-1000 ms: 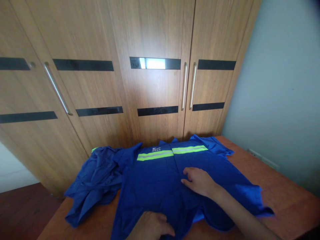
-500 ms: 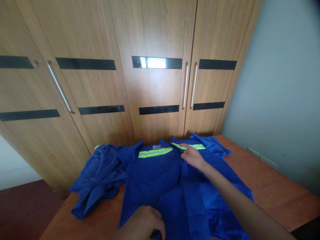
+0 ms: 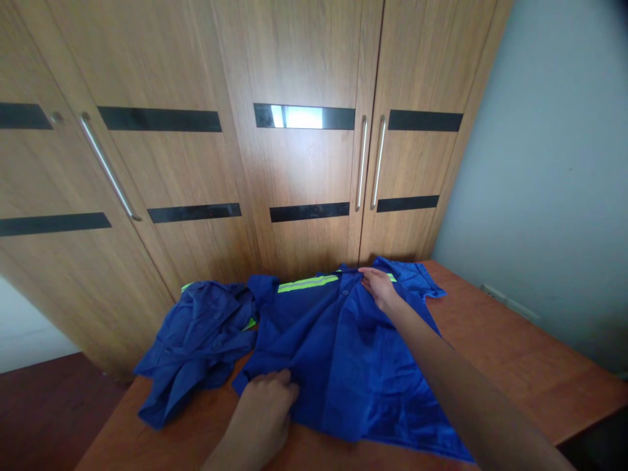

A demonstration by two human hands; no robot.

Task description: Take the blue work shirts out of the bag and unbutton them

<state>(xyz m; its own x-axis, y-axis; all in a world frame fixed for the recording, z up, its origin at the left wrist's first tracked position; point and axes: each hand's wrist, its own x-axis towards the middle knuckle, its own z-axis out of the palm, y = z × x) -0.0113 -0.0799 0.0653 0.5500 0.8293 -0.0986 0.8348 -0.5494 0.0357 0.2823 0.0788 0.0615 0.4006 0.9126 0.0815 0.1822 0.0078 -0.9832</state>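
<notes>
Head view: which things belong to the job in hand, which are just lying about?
In the job:
spread blue shirt
left hand, gripping it near the bottom
right hand, pinching it near the top
tabletop beneath

Just there:
crumpled blue garment, untouched, left of the shirt
wardrobe behind

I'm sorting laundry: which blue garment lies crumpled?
The left garment, heaped and untouched; the right garment is spread out, with the left hand and right hand on it.

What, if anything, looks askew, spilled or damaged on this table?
The blue garment at left lies in a crumpled heap, odd beside the more spread-out blue work shirt. The shirt's wrinkles seem ordinary, with the left hand and right hand on it. No spill or damage shows.
</notes>
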